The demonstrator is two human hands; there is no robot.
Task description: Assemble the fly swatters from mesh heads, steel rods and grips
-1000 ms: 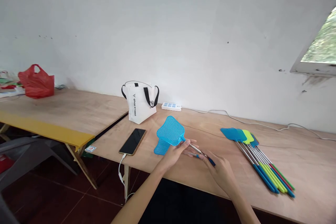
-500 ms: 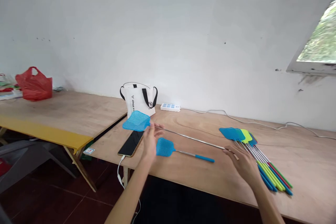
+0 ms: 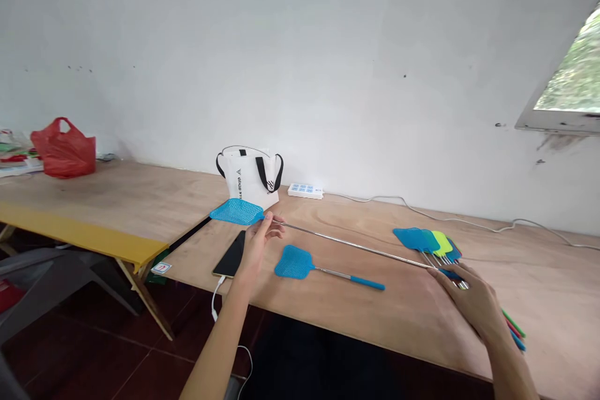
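A blue fly swatter point(image 3: 238, 212) with a long, stretched-out metal rod is held up across the table between both hands. My left hand point(image 3: 257, 237) pinches the rod just below the mesh head. At the other end, my right hand point(image 3: 469, 297) is closed on the blue handle, part of which shows past the fingers. Below the rod, a second blue fly swatter point(image 3: 294, 262) with a short rod lies on the table, untouched. A row of several blue, green and yellow fly swatters point(image 3: 415, 239) lies under and behind my right hand, which hides many of their handles.
The wooden table point(image 3: 337, 306) bears a phone point(image 3: 229, 255) on a white cable near its left end. A white bag point(image 3: 248, 178) with black straps and a white power strip point(image 3: 305, 190) stand by the wall. On another table sits a red plastic bag point(image 3: 65, 151).
My right hand has moved right, over the row of swatters, and the rod between my hands is longer. My left hand has shifted slightly left, and the swatter head has tilted flatter.
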